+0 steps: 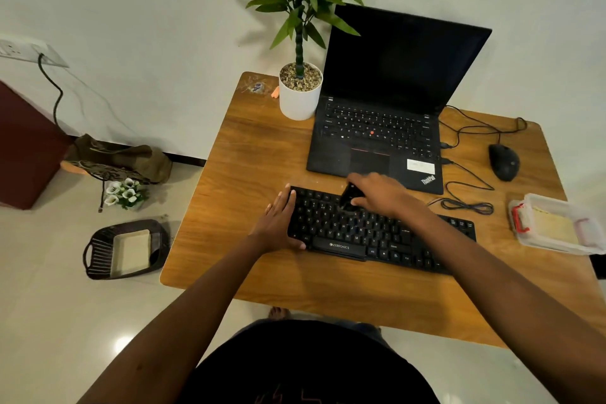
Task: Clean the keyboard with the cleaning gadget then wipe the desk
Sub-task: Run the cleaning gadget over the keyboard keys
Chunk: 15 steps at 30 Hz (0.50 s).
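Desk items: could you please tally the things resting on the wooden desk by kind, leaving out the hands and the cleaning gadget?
Laptop: 1
Keyboard: 1
Mouse: 1
Potted plant: 1
Clear plastic box: 1
Total: 5
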Tool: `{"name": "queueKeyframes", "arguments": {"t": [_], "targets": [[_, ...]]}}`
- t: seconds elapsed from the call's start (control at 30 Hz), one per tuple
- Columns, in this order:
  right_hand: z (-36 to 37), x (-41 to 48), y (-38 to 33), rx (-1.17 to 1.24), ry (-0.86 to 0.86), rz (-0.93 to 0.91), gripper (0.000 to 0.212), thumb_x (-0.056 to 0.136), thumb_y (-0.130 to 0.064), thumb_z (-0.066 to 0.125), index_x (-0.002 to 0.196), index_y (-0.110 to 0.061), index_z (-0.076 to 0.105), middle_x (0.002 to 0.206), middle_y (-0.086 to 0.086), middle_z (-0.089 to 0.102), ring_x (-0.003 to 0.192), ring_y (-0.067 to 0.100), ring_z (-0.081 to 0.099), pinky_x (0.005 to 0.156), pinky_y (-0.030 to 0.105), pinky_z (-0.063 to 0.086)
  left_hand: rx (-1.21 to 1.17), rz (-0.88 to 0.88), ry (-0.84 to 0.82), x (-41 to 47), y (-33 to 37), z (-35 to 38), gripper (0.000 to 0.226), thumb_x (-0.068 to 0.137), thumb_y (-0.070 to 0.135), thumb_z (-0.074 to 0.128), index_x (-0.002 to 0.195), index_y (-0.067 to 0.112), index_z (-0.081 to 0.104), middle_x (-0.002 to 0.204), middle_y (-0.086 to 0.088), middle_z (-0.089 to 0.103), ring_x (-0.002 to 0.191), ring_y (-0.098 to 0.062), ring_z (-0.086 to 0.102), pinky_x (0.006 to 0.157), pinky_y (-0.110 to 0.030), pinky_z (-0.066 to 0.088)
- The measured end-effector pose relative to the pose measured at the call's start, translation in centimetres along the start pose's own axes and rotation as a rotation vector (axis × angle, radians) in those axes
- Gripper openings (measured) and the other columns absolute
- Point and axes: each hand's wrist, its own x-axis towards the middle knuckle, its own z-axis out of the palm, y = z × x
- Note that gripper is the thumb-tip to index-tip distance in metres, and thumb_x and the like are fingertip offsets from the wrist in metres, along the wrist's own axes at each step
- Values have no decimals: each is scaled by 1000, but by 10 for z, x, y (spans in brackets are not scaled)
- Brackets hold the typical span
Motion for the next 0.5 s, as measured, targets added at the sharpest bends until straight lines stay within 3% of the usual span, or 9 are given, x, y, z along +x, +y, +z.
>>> {"name": "queueKeyframes", "arguments": {"t": [0.1,0.3,0.5], "targets": [[-12,4,-5,18,6,17,38,90,-28,59,121,-12,44,117,17,58,109,36,56,83,43,47,-50,-4,14,-4,2,2,129,69,45,78,146,7,-18,155,-8,-23,145,-22,-13,119,-43,5],[-3,30,-55,197,57,-126,38,90,-25,58,123,-15,43,117,12,59,107,30,57,82,41,48,-33,-11,77,-9,2,5,127,72,45,75,145,4,-20,155,-10,-22,144,-22,-17,117,-40,-5],[1,11,6,174,26,40,39,87,-24,63,122,-16,46,115,16,59,107,34,57,83,42,48,91,63,36,3,19,3,127,72,57,69,145,3,-19,155,-11,-23,143,-22,-21,118,-42,-10]]}}
